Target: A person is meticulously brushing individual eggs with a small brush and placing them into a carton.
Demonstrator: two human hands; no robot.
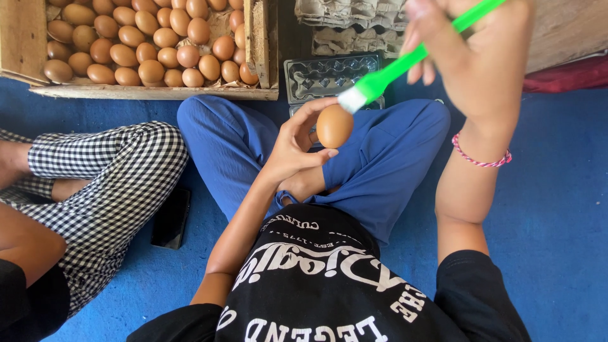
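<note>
Black shirt fills the bottom of the frame. Near the middle, I see my left hand (pixel 292 149) pinching a brown egg (pixel 334 125). My right hand (pixel 478 54), upper right, grips a green brush (pixel 405 62), bristles just above the egg. A wooden crate of eggs (pixel 152 92) sits upper left.

Packaging-wise we've got a wooden crate (pixel 259 44) of brown eggs top left, grey pulp egg trays (pixel 351 22) stacked up top, a clear plastic egg tray (pixel 329 76) below them, and a dark phone (pixel 171 218), screen off.
</note>
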